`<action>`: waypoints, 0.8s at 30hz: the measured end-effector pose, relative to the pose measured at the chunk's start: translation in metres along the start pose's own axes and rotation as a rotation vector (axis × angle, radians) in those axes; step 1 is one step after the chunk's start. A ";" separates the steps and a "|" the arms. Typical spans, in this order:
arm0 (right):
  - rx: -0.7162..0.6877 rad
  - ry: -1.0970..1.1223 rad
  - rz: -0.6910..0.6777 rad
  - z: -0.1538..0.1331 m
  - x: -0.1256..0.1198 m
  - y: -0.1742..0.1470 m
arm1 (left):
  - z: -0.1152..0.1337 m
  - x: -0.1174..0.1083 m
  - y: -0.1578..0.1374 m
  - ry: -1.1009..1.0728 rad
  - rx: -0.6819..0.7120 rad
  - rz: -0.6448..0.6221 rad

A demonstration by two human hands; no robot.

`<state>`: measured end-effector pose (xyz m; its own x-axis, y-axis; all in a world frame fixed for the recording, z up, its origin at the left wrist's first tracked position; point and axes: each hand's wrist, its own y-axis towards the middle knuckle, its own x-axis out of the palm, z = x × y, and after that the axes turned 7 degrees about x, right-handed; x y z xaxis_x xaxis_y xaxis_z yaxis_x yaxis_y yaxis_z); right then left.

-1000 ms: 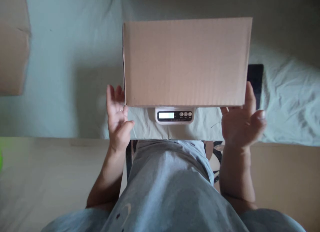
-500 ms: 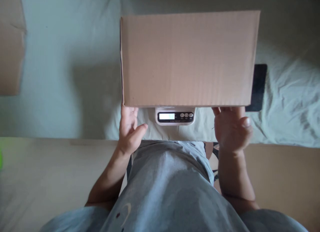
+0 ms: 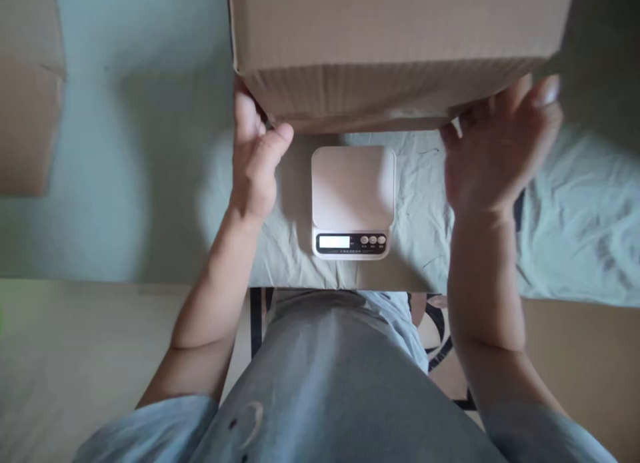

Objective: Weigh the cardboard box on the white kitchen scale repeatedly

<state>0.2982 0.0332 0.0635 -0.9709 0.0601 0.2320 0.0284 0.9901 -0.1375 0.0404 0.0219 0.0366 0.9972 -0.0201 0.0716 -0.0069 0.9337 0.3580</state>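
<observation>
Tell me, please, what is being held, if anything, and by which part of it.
The large brown rectangular cardboard box, held near its bottom, at the left and right ends, by the left grip and right grip; exact contact underneath is hidden.

Your counter (image 3: 125, 280) is spread with pale green cloth (image 3: 580, 236), wrinkled on the right. On it, a white scale (image 3: 353, 190) sits by your near edge; right of that lies a thin dark thread (image 3: 429, 150). Brown cardboard (image 3: 27, 123) rests at the left.

Box (image 3: 400, 23) lifted off, scale plate (image 3: 353, 188) uncovered
</observation>
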 end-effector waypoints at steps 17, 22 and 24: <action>0.113 0.053 0.056 0.049 -0.033 0.020 | -0.077 -0.032 -0.021 0.025 -0.195 0.153; 0.126 0.054 0.120 0.053 -0.053 0.024 | -0.074 -0.052 -0.024 -0.025 -0.244 0.202; 0.131 0.057 0.130 0.053 -0.055 0.023 | -0.072 -0.055 -0.024 -0.047 -0.261 0.224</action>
<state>0.3401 0.0464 -0.0037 -0.9459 0.1968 0.2578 0.1176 0.9489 -0.2929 -0.0087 0.0262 -0.0429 0.9685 0.1851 0.1668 -0.2002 0.9766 0.0788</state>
